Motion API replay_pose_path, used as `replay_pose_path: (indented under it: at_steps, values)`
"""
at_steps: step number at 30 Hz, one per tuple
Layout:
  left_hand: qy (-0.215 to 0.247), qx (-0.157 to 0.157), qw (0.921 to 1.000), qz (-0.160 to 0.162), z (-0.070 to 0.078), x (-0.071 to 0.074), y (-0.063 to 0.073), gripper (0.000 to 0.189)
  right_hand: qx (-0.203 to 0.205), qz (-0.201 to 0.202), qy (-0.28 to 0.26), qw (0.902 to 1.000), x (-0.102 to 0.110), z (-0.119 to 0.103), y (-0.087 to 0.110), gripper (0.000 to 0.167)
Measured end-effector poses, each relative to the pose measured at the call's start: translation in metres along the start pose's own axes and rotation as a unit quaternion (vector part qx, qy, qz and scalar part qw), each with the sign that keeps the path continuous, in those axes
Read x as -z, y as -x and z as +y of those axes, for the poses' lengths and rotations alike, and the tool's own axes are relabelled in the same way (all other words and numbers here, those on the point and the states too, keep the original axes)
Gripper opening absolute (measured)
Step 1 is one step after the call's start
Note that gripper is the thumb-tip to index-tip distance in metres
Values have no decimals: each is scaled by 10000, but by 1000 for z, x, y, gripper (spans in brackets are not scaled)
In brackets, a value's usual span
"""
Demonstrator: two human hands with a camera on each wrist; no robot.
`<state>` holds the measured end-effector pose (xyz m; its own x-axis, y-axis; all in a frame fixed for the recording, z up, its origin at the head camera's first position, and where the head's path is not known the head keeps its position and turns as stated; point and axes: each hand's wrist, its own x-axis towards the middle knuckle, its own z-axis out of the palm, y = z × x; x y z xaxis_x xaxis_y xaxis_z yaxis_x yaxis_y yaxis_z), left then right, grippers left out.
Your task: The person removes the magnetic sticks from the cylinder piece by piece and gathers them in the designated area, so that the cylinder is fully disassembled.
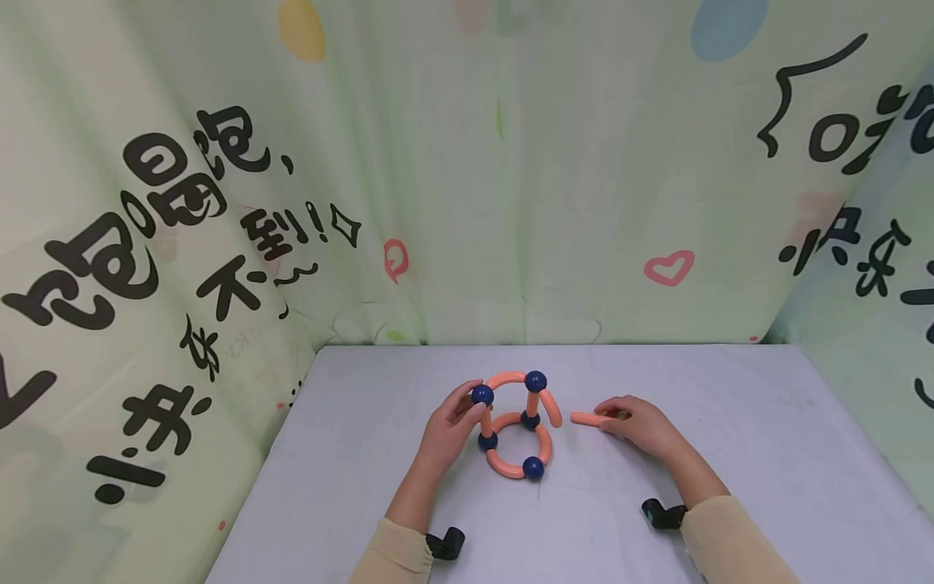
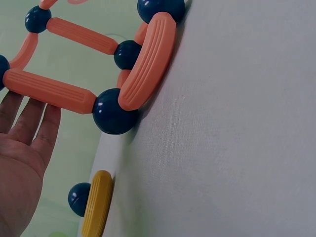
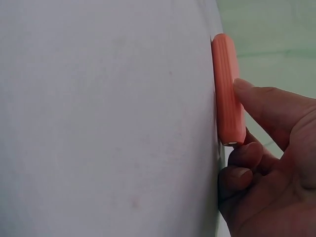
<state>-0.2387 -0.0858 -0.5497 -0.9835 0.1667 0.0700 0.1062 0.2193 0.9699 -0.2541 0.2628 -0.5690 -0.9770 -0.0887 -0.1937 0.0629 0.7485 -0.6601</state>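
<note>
A magnetic stick-and-ball frame stands on the table, its orange sticks joined by dark blue balls. Its base is a ring of curved sticks, and two uprights rise to an upper curved stick. From the upper right ball another curved stick hangs with one end free. My left hand holds the frame at the upper left ball, fingers behind the upright stick. To the right, my right hand pinches a straight orange stick close to the tabletop, thumb along its side.
A yellow stick with a blue ball lies beyond the frame in the left wrist view. White cloth covers the table. Printed curtains rise at its back and sides. Black wrist cameras sit at both cuffs.
</note>
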Motion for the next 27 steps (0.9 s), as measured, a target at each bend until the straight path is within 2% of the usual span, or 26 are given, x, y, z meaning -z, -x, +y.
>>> replay_pose_path:
  at_steps: [7, 14, 20, 27]
  values:
    - [-5, 63, 10000, 14, 0, 0, 0, 49, -250, 112, -187, 9994, 5, -7, 5, 39]
    - [42, 105, 9999, 29, 0, -1, 0, 51, -9, 275, -258, 9993, 11, -34, 11, 35]
    - [38, 115, 9999, 29, 0, -1, -1, 52, 334, 244, -778, 9961, 14, -66, 22, 41]
    - [60, 137, 9999, 22, 0, -1, 0, 47, 559, 245, -1683, 9838, 7, -94, 29, 46]
